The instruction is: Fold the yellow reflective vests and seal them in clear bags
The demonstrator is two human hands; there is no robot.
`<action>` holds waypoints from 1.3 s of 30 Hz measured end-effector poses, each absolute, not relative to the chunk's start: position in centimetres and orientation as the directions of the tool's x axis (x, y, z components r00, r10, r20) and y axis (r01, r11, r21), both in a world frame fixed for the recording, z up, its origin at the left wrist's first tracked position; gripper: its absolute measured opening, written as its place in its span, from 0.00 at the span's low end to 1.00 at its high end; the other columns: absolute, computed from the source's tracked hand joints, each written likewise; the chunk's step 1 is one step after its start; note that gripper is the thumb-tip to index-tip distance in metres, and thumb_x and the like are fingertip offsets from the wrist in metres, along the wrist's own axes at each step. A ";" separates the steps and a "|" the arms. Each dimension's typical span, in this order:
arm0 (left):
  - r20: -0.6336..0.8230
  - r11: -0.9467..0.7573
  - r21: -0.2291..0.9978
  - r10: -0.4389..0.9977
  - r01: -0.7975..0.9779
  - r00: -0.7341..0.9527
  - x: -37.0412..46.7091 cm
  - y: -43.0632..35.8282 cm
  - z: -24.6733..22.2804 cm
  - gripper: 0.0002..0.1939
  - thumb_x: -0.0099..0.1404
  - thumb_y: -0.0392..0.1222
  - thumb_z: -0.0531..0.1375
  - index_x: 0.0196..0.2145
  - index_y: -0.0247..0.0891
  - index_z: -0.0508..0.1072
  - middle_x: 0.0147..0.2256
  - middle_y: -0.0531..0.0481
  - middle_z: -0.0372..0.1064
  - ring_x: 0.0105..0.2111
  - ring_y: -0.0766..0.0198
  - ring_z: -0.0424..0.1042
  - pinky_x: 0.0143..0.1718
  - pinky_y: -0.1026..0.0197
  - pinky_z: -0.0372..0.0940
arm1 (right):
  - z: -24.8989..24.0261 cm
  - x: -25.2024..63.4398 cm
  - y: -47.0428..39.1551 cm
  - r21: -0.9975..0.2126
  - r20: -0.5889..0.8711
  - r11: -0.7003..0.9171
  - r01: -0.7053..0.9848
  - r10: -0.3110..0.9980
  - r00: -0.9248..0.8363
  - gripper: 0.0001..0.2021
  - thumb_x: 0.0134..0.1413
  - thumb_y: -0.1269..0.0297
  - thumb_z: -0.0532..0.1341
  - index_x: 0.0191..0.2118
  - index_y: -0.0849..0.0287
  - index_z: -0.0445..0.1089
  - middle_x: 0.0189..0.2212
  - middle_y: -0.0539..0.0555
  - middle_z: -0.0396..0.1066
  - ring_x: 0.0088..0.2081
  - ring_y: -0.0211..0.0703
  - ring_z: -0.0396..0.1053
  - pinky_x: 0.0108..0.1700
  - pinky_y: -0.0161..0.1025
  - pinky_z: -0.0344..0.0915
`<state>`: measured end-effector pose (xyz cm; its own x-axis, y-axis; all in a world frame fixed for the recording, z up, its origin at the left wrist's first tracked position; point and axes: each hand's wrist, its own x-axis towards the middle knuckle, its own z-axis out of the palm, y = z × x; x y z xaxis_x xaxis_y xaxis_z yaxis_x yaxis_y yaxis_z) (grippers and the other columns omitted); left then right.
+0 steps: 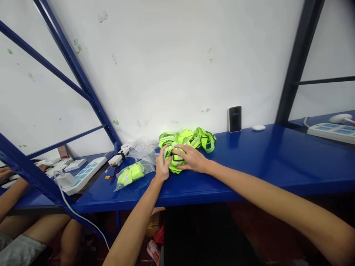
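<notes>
A folded bundle of neon yellow reflective strap (177, 159) with silver stripes and a dark buckle is held between my two hands over the blue table. My left hand (163, 165) grips its left side, thumb at the front. From the right, my right hand (192, 158) curls its fingers over the bundle. Behind it, against the wall, lies a loose heap of the same yellow strap (206, 139). To the left, a clear plastic bag (130, 175) contains another folded yellow bundle. More crumpled clear bags (144, 149) lie behind that one.
A black-faced device with a lit display (235, 119) and a white oval object (258, 127) stand by the wall. Power strips (87, 173) lie left and far right. Blue posts (94, 99) frame the table (249, 159). Another person's arm (15, 195) is at the left.
</notes>
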<state>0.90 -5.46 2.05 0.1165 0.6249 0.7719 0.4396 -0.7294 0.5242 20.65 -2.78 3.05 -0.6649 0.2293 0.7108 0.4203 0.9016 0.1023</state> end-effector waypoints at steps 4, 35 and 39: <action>0.743 -0.701 0.594 0.666 0.396 0.065 1.0 -4.7 1.7 0.29 0.67 0.55 0.50 0.60 0.36 0.63 0.57 0.41 0.65 0.58 0.49 0.64 0.61 0.47 0.54 | 2.6 20.1 -2.4 0.135 0.748 0.852 0.506 0.247 -0.616 0.32 0.52 0.54 0.66 0.60 0.58 0.60 0.58 0.67 0.60 0.56 0.63 0.60 0.55 0.59 0.60; 0.679 -0.654 0.571 0.716 0.496 0.162 2.0 -5.6 2.1 0.56 0.59 0.55 0.64 0.69 0.43 0.29 0.70 0.38 0.32 0.69 0.48 0.38 0.67 0.43 0.41 | 4.0 18.9 -1.8 -0.908 0.332 0.258 -0.331 0.923 -0.193 0.16 0.45 0.57 0.65 0.40 0.59 0.71 0.25 0.48 0.70 0.20 0.34 0.62 0.20 0.32 0.60; 0.648 -0.663 0.581 0.728 0.472 0.225 2.1 -5.5 2.0 0.56 0.57 0.54 0.65 0.69 0.41 0.32 0.69 0.36 0.38 0.68 0.48 0.41 0.67 0.44 0.42 | 4.1 18.6 -2.1 -0.880 0.249 0.137 -0.455 0.948 -0.197 0.12 0.43 0.58 0.66 0.31 0.59 0.67 0.20 0.46 0.65 0.18 0.32 0.58 0.17 0.29 0.54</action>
<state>2.11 -5.48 2.03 0.2252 0.7278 0.6478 0.4725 -0.6630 0.5807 18.65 -2.12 4.15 -0.1971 0.9481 0.2494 -0.4550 0.1369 -0.8799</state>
